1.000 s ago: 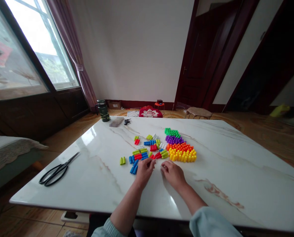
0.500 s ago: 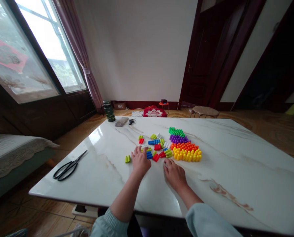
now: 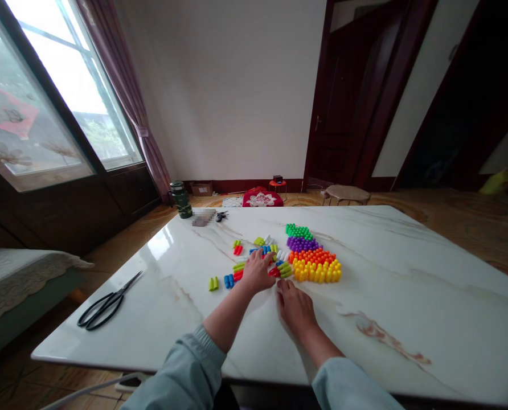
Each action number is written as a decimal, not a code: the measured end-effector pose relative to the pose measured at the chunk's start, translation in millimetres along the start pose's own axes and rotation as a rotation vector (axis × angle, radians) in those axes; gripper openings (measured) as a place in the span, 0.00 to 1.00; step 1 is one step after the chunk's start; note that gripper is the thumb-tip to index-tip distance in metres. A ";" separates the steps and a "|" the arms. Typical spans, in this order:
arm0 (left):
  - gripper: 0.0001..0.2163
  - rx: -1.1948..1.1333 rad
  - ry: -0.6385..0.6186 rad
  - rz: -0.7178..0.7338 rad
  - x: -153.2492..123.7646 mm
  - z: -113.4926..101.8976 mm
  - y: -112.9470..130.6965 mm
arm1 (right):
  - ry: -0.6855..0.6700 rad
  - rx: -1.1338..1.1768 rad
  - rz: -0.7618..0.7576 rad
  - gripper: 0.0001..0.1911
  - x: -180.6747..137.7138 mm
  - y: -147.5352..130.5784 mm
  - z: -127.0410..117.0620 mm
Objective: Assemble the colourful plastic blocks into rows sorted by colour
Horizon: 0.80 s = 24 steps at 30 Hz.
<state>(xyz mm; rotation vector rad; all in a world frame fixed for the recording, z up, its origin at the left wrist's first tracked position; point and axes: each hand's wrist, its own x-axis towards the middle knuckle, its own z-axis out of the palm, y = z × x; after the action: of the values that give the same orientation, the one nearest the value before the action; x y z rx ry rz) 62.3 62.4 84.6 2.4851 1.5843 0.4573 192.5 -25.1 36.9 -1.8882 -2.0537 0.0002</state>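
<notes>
My left hand [image 3: 258,272] reaches over a loose group of small bullet-shaped plastic pieces, its fingers apart and touching or just above them; the fingers hide part of the group. Blue pieces [image 3: 229,281] and lime pieces [image 3: 213,283] lie to its left. Just right of its fingers are red and lime pieces [image 3: 285,270]. Near these, my right hand [image 3: 295,304] rests on the table with loosely bent fingers and nothing visible in them. Beyond it stand packed rows of round-topped pieces: yellow [image 3: 318,271], orange [image 3: 316,256], purple [image 3: 304,244] and green [image 3: 298,232].
Black-handled scissors [image 3: 109,302] lie at the left of the white marbled table [image 3: 390,267]. A camouflage flask [image 3: 181,200] and a small dark tool [image 3: 221,216] are at the far left edge. A round stool [image 3: 347,193] stands behind the table.
My left hand has moved right over the pieces, uncovering blue, red and lime ones on its left. My right hand stays nearly in place. The whole view has shifted slightly.
</notes>
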 end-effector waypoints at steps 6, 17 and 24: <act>0.19 0.065 -0.084 -0.016 19.7 9.3 1.2 | -0.010 -0.001 0.003 0.09 1.5 0.3 2.3; 0.13 0.036 -0.044 -0.021 12.9 -5.7 -14.1 | -0.019 0.001 0.003 0.08 0.7 -2.7 -2.9; 0.16 -0.093 -0.049 0.115 36.3 5.5 3.3 | -0.023 -0.001 0.017 0.12 1.4 -0.5 3.3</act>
<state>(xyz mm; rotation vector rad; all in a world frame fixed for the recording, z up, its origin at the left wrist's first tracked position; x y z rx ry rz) 81.2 94.0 86.6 2.5059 1.3750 0.4707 191.1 -23.0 34.2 -1.9144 -2.0532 0.0259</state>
